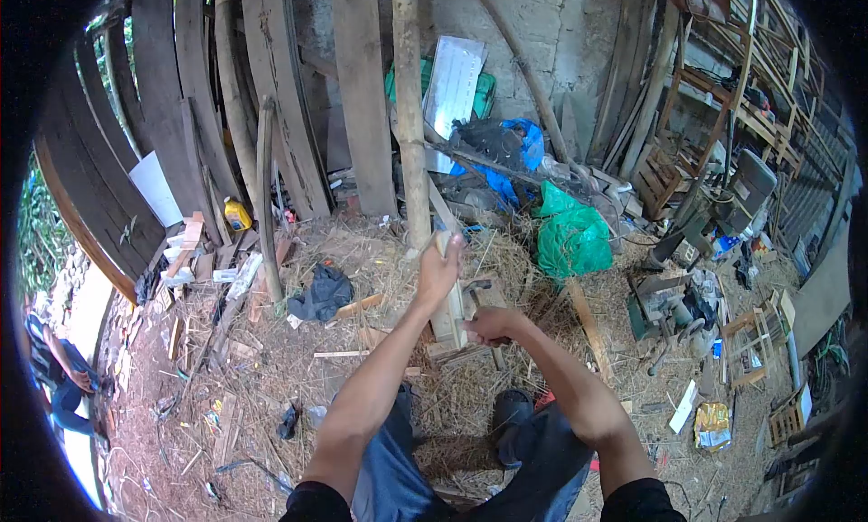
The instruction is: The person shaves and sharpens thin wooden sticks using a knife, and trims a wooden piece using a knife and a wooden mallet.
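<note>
Near the centre of the clock, a pale wooden strip (457, 316) runs from 12 towards 6, tipped slightly, over some short boards on the straw-strewn ground (271, 404). My left hand (438, 275) grasps its far end, thumb pointing up towards 1 o'clock. My right hand (494, 325) sits just off the centre at 4 to 5 o'clock, its fingers curled in beside the strip's near end. A hammer (476, 287) lines up with that hand, its head showing beyond my knuckles and the butt of its handle below them; I cannot tell whether my fingers close on the handle, on the strip or on something smaller.

My knees spread at 6 o'clock, with a dark shoe (514, 418) at 5. Straight up at 12 stands a bamboo-like post (411, 115), and just to its right a shiny sheet (455, 83) leans near the wall. Blue plastic (524, 151) bunches between 1 and 2, a green bag (576, 242) slumps at 3, and a loose plank (589, 332) lies at 4, well short of a gold packet (712, 427). Between 8 and 9 lies a dark plastic bag (322, 293); farther out that way, at the edge, sits another person (61, 368). A yellow bottle (237, 214) stands between 9 and 10.
</note>
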Action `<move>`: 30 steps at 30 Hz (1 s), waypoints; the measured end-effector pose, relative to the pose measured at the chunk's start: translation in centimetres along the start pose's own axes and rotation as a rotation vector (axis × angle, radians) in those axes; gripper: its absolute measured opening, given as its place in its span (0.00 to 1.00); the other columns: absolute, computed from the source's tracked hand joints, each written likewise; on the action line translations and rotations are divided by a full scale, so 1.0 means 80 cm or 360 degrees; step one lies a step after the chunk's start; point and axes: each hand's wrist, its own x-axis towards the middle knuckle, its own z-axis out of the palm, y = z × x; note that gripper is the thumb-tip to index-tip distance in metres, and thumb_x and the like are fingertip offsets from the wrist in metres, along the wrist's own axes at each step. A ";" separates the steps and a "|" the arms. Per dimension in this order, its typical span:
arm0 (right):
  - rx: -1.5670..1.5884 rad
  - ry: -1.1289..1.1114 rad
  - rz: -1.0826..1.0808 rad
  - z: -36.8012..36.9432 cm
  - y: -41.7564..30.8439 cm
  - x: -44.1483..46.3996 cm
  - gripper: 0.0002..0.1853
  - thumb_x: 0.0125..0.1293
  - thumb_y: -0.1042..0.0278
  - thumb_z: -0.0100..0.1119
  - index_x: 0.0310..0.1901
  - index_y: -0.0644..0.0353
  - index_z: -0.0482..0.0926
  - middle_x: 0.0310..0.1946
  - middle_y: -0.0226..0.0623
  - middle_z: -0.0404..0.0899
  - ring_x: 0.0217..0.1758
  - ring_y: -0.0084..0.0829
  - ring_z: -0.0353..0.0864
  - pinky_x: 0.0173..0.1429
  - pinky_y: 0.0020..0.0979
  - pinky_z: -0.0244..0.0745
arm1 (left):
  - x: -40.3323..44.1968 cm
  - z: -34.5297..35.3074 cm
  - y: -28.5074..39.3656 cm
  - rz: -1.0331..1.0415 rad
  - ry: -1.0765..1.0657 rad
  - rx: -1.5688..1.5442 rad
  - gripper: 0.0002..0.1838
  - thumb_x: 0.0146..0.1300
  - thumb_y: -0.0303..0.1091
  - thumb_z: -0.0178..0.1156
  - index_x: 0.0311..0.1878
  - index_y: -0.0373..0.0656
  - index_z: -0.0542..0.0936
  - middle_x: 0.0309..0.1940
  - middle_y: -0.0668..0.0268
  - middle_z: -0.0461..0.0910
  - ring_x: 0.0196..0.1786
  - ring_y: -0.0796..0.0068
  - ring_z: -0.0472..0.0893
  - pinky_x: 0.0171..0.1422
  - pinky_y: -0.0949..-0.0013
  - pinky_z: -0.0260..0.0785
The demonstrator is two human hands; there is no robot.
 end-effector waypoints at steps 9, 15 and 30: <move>-0.0614 0.0782 -0.0305 0.000 0.024 0.000 0.21 0.68 0.56 0.42 0.38 0.68 0.77 0.38 0.59 0.79 0.41 0.53 0.79 0.44 0.51 0.72 | 0.043 -0.025 -0.006 0.0194 0.0596 -0.0037 0.17 0.71 0.44 0.48 0.33 0.39 0.70 0.17 0.68 0.69 0.21 0.78 0.71 0.26 0.71 0.66; -0.0575 0.0627 -0.0241 0.007 0.031 -0.008 0.22 0.68 0.54 0.43 0.42 0.69 0.74 0.37 0.58 0.79 0.41 0.57 0.78 0.45 0.51 0.72 | 0.037 -0.051 0.004 0.0168 0.0325 -0.0417 0.19 0.73 0.45 0.43 0.28 0.42 0.65 0.17 0.72 0.64 0.20 0.80 0.70 0.26 0.72 0.67; -0.1029 0.0714 -0.0172 0.062 -0.011 0.017 0.11 0.65 0.69 0.42 0.43 0.67 0.71 0.32 0.50 0.82 0.36 0.46 0.84 0.36 0.40 0.80 | 0.029 -0.027 -0.015 0.0198 0.0222 0.0631 0.13 0.67 0.38 0.50 0.42 0.35 0.73 0.23 0.46 0.76 0.28 0.46 0.79 0.33 0.56 0.68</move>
